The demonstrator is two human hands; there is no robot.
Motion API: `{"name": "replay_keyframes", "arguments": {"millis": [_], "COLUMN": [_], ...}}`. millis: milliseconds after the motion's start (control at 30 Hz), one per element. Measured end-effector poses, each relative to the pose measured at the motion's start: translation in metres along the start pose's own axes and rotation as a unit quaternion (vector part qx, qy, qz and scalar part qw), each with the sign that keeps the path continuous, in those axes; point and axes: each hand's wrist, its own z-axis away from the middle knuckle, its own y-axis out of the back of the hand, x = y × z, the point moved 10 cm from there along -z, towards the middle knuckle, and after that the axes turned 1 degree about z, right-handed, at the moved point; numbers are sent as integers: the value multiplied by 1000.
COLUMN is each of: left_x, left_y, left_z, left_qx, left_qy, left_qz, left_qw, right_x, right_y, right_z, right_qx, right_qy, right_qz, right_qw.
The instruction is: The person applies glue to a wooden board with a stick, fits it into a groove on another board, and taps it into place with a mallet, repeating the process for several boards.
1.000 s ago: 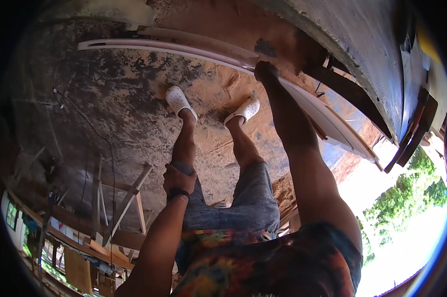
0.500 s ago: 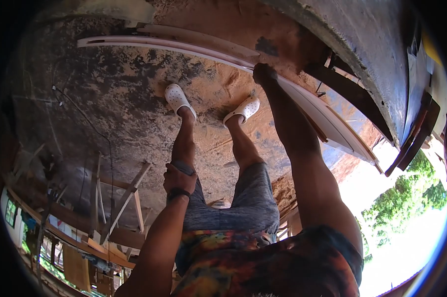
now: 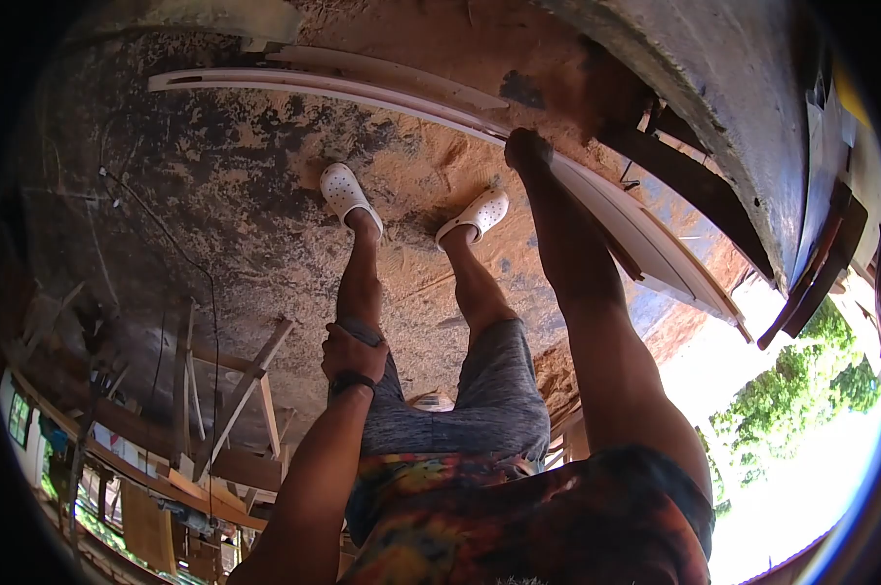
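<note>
My right hand [image 3: 528, 151] reaches far forward, its fingers closed over the edge of a long pale wooden board [image 3: 333, 90]. The board runs from the far left past this hand, and pale panels [image 3: 645, 234] lie beyond the hand to the right. My left hand [image 3: 353, 353], with a dark band at the wrist, is closed in front of my left knee, at the hem of my grey shorts [image 3: 455, 414]. Whatever lies inside its fingers is hidden; I cannot tell what it holds.
My white clogs [image 3: 345, 192] stand on the stained dirt floor [image 3: 275, 205]. A large grey slab-like surface [image 3: 713, 107] overhangs at right, with dark planks [image 3: 699, 190] beneath it. A thin cable [image 3: 182, 239] lies at left, near wooden frames [image 3: 236, 400].
My right hand has shifted slightly to the right along the board. The left hand stays in place at the knee.
</note>
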Motion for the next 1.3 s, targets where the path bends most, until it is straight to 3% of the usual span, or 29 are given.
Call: {"name": "replay_keyframes", "arguments": {"millis": [67, 133, 367, 667, 1300], "left_x": [0, 0, 4, 3, 5], "left_y": [0, 2, 4, -4, -12], "left_z": [0, 5, 6, 5, 3], "left_qx": [7, -47, -38, -30, -32], "left_qy": [-1, 26, 22, 16, 22], "left_qz": [-1, 24, 23, 25, 8], "left_qw": [1000, 998, 999, 999, 999], "right_x": [3, -3, -14, -1, -33], "right_y": [-4, 0, -11, -50, 11], "right_z": [3, 15, 17, 5, 36], "right_qx": [2, 4, 15, 25, 55], "right_qy": [-6, 28, 63, -20, 87], "right_qz": [4, 20, 39, -13, -23], "right_qw": [1000, 999, 997, 999, 994]}}
